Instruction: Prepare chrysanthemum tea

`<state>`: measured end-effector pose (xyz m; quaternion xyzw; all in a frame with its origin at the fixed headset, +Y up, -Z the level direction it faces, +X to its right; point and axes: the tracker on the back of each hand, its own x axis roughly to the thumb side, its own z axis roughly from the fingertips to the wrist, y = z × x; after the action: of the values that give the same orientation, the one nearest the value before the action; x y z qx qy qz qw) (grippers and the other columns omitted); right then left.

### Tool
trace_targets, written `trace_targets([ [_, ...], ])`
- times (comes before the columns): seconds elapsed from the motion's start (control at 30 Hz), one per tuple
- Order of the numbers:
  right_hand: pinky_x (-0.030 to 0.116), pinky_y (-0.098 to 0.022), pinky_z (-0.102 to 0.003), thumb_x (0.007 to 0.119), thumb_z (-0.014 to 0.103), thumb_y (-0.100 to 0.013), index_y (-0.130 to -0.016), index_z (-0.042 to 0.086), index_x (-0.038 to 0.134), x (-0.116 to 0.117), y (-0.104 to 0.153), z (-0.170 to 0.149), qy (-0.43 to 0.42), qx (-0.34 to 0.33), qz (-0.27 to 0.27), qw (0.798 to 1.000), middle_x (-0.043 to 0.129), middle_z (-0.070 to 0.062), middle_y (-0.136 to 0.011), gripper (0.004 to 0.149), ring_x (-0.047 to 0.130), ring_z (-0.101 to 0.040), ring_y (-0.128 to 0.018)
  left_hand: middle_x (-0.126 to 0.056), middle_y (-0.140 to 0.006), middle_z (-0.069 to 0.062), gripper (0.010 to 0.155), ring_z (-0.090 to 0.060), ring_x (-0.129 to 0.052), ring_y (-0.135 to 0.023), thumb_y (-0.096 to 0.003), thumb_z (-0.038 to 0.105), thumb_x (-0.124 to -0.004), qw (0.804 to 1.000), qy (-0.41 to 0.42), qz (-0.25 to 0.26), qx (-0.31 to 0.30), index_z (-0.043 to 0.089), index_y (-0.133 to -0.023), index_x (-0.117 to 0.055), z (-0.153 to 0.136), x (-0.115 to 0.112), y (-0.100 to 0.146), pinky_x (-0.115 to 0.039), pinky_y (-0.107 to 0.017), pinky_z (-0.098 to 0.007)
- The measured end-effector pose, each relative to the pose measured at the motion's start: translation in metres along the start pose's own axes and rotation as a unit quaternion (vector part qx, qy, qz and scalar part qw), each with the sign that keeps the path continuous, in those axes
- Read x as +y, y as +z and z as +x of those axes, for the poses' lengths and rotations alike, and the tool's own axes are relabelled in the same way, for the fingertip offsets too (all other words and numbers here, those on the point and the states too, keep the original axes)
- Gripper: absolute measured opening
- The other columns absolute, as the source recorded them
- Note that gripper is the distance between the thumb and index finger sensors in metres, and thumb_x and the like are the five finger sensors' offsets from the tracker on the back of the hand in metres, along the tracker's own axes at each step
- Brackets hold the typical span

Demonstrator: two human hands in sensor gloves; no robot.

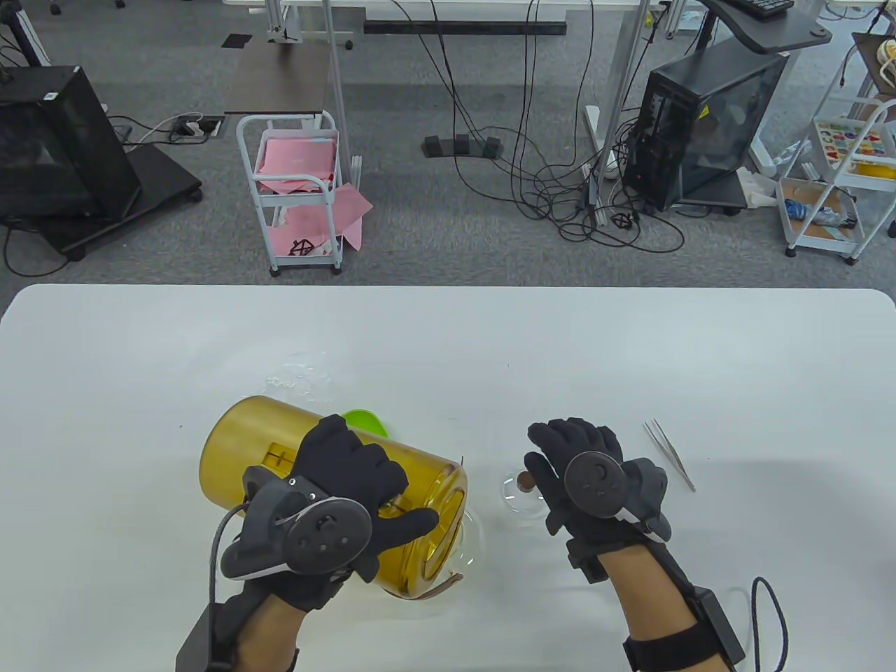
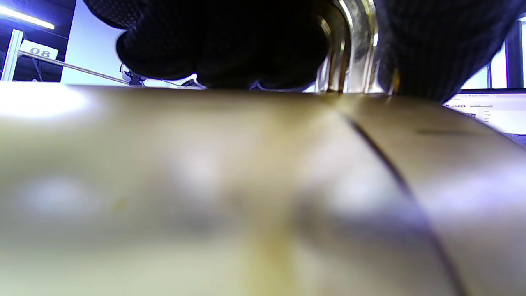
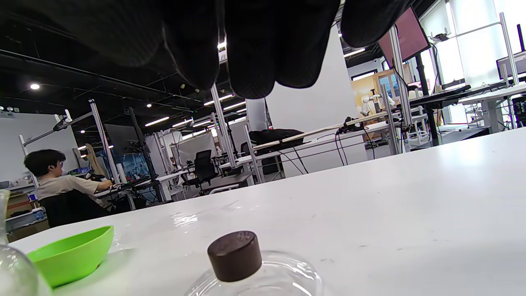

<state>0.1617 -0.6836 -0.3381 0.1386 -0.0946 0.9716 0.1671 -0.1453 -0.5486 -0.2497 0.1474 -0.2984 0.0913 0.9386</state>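
one amber pitcher (image 1: 308, 483) tipped in left hand (image 1: 336, 483) grip, one glass lid (image 1: 521, 493) under relaxed right hand (image 1: 581, 469), one green bowl (image 1: 365, 422)

On the desk (image 1: 630, 350): one amber jug (image 1: 280, 448), one green bowl (image 1: 365, 421), one glass lid (image 1: 521, 493) with a brown knob, one pair of tweezers (image 1: 670, 453) at 3 o'clock. Two gloved hands, left (image 1: 343, 483) and right (image 1: 581, 469).

Pitcher (image 1: 294, 455) left, lid (image 1: 521, 490) centre, tweezers (image 1: 670, 453) right, bowl (image 1: 364, 422) behind pitcher
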Motion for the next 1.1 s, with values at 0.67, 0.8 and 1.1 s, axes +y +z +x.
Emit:
trace_targets([
  [0.67, 0.052, -0.072, -0.067, 0.067, 0.054, -0.057, -0.105, 0.029, 0.072, -0.0005, -0.0002, -0.0007, 0.001, 0.003, -0.001, 1.000, 0.070, -0.008, -0.108, 0.054, 0.070, -0.040, -0.104, -0.101, -0.055, -0.005, 0.052, -0.034, -0.091, -0.057, -0.0450, 0.072, -0.091, 1.000, -0.001, -0.001, 0.000, 0.022, -0.062, -0.097, 0.0023, 0.0001, 0.0004, -0.048, -0.075, -0.071],
  [0.8, 0.052, -0.072, -0.067, 0.067, 0.054, -0.057, -0.105, 0.029, 0.072, -0.0012, 0.0000, -0.0012, 0.000, 0.006, -0.002, 1.000, 0.069, -0.008, -0.108, 0.054, 0.068, -0.041, -0.104, -0.101, -0.055, -0.005, 0.052, -0.034, -0.091, -0.057, -0.0449, 0.072, -0.091, 1.000, -0.001, -0.002, 0.000, 0.022, -0.062, -0.097, 0.0026, 0.0002, 0.0004, -0.048, -0.075, -0.071],
  [1.1, 0.052, -0.072, -0.067, 0.067, 0.054, -0.057, -0.105, 0.029, 0.072, -0.0016, 0.0000, -0.0020, -0.002, 0.008, -0.004, 1.000, 0.068, -0.008, -0.109, 0.054, 0.067, -0.041, -0.105, -0.101, -0.055, -0.005, 0.052, -0.034, -0.091, -0.057, -0.0450, 0.072, -0.091, 1.000, -0.004, 0.000, 0.001, 0.023, -0.062, -0.097, 0.0035, 0.0003, 0.0004, -0.049, -0.075, -0.071],
])
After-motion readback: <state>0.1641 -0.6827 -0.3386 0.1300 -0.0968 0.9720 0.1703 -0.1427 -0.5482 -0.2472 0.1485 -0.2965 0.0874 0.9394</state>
